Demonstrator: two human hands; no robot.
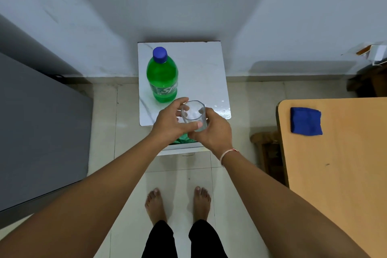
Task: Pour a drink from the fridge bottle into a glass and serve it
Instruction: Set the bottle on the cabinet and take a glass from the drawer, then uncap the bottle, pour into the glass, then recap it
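Note:
A green soda bottle (162,77) with a blue cap stands upright and capped on the left half of a small white marble-topped table (201,73). An empty clear glass (193,114) is held upright over the table's near edge. My right hand (213,130) wraps it from the right and below. My left hand (169,121) grips it from the left, thumb across its base and fingers at the rim. The glass is slightly in front of and to the right of the bottle, apart from it.
A grey fridge (39,132) fills the left side. A wooden table (339,165) with a folded blue cloth (306,121) stands at the right, with a wooden stool (266,148) beside it. The wall runs behind the small table. My bare feet stand on tiled floor.

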